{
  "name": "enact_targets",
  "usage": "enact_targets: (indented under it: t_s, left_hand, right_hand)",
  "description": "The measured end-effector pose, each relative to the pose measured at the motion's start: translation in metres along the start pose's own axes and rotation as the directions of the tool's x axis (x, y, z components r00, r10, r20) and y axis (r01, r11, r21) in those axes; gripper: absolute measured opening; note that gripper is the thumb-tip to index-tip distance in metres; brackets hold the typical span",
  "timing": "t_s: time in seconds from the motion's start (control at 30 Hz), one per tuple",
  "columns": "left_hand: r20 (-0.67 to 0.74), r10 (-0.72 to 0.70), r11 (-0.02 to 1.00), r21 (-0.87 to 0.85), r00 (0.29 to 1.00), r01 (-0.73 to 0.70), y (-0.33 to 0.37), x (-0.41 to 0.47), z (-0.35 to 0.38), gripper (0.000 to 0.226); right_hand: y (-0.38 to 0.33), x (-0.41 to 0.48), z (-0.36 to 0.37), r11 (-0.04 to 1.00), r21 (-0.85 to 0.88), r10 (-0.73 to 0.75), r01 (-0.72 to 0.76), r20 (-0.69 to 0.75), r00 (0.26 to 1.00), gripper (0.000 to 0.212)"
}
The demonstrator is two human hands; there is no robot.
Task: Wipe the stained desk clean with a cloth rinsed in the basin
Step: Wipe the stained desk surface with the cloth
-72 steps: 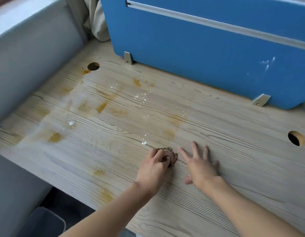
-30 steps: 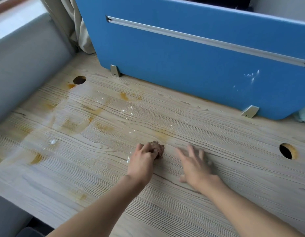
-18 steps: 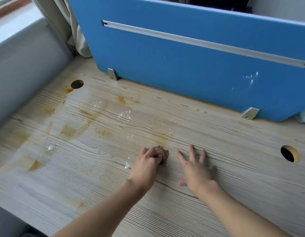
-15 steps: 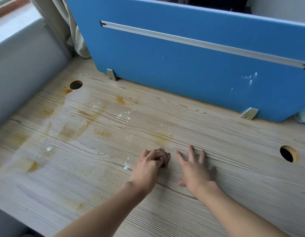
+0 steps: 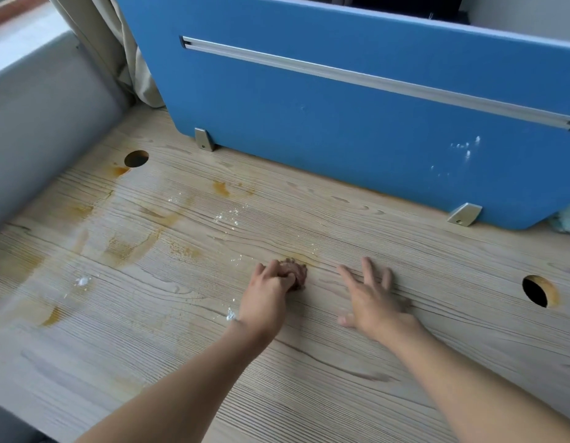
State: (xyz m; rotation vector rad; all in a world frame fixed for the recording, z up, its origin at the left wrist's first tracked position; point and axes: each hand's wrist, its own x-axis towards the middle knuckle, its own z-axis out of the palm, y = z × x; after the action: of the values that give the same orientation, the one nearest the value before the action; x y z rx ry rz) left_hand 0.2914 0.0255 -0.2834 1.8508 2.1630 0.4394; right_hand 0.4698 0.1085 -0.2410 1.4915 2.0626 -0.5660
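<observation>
Near edge: plain wood grain of tabletop (image 5: 309, 378). Mid-tabletop: left hand (image 5: 266, 298) curled round small brown wadded cloth (image 5: 296, 273), touching an orange stain (image 5: 306, 258). Right hand (image 5: 373, 302) flat beside, fingers spread. Left half: orange smears (image 5: 127, 247). Far edge: blue partition (image 5: 341, 129).

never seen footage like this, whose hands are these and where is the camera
No machine here: a person wears one camera on the head, so you look down at their own arms. The left hand grips a small brownish wadded cloth and presses it on the wooden desk. The right hand rests open beside it, fingers spread, holding nothing. Yellow-brown stains and white specks mark the desk's left part. A blue divider panel stands along the back; a round hole is cut near each side.
</observation>
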Motion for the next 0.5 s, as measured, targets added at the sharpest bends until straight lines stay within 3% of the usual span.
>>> enact_targets:
  t_s: [0.1, 0.27, 0.43, 0.5]
  left_hand:
    - [-0.014, -0.034, 0.999, 0.02, 0.999, 0.034, 0.006, 0.001, 0.005, 0.03]
    - [0.041, 0.131, 0.991, -0.01, 0.991, -0.13, 0.008, -0.011, 0.004, 0.023]
    - [-0.024, -0.022, 1.0, -0.003, 0.999, 0.021, 0.005, 0.019, -0.001, 0.027]
    - [-0.009, 0.025, 1.0, 0.009, 1.0, -0.024, 0.015, 0.012, 0.003, 0.029]
  right_hand:
    - [0.0, 0.0, 0.005, 0.999, -0.037, 0.008, -0.009, -0.019, 1.0, 0.102]
    - [-0.001, 0.001, 0.005, 1.0, -0.022, 0.002, -0.002, -0.012, 1.0, 0.102]
    - [0.0, 0.003, 0.006, 1.0, -0.022, 0.012, -0.012, -0.013, 1.0, 0.102]
    - [-0.001, 0.003, 0.006, 1.0, -0.023, 0.012, -0.012, -0.006, 1.0, 0.102]
